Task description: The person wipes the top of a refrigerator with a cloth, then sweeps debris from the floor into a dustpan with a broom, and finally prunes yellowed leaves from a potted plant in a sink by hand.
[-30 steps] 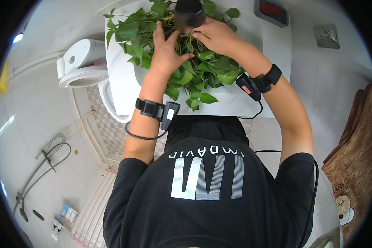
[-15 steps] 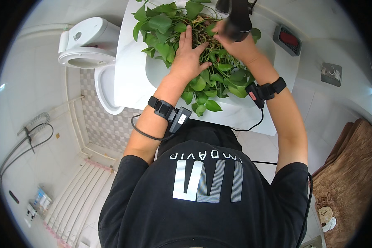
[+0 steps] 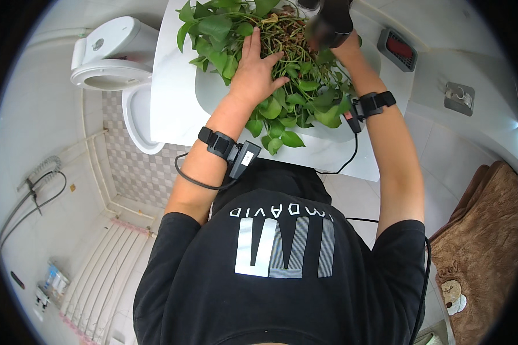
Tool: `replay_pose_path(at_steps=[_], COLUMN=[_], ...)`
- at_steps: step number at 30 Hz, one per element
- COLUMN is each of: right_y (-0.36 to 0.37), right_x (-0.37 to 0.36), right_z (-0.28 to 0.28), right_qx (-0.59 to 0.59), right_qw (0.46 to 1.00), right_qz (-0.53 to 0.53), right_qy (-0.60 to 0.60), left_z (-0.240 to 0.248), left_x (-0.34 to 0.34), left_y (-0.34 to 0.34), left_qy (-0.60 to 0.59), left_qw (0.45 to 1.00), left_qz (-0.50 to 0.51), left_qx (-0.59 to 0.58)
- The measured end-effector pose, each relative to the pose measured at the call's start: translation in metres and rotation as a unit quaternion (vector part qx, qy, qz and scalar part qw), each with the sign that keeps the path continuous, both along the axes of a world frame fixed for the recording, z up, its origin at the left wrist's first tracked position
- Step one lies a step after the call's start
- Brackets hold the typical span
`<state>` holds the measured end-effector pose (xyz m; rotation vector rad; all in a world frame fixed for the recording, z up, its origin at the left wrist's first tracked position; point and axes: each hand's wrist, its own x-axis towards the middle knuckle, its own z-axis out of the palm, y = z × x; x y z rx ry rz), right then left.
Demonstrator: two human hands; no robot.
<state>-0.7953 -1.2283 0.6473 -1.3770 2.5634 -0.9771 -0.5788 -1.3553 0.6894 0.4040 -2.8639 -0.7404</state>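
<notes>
Head view: one plant (image 3: 296, 69) sits in one sink (image 3: 209, 98), spilling over its rim; its long axis slants from upper left to lower right, leaf tips trailing left and toward the person. Two hands are at it. The left hand (image 3: 256, 75), fingers spread wide, presses flat against leaves and stems. One dark object (image 3: 331, 26) covers most of the right hand (image 3: 346, 50), whose grip I cannot tell. Two black bands (image 3: 217, 142) circle the forearms, one each.
</notes>
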Motion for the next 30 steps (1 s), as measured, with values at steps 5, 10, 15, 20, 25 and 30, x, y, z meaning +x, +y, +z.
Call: replay_pose_path(at_steps=[5, 10, 15, 20, 25, 30], right_y=[-0.002, -0.022, -0.012, 0.006, -0.015, -0.018], right_x=[0.009, 0.037, 0.016, 0.001, 0.015, 0.018], right_z=[0.013, 0.008, -0.022, -0.004, 0.019, 0.007], right_qx=[-0.073, 0.159, 0.143, 0.084, 0.077, 0.115], right_qw=[0.994, 0.971, 0.988, 0.995, 0.985, 0.977], right_qz=[0.042, 0.092, 0.037, 0.048, 0.064, 0.1], right_qy=[-0.072, 0.154, 0.042, 0.024, -0.139, -0.147], left_z=[0.0, -0.003, -0.002, -0.005, -0.003, -0.004], left_x=[0.0, 0.002, -0.001, 0.001, 0.0, 0.002], left_y=[0.001, -0.001, 0.001, 0.001, 0.003, 0.001], left_qy=[0.005, -0.01, 0.0, -0.005, 0.003, 0.006], left_qw=[1.0, 1.0, 1.0, 1.0, 1.0, 1.0], left_qz=[0.004, 0.014, 0.011, 0.019, 0.017, 0.016], left_qx=[-0.003, -0.004, -0.006, -0.002, 0.001, -0.003])
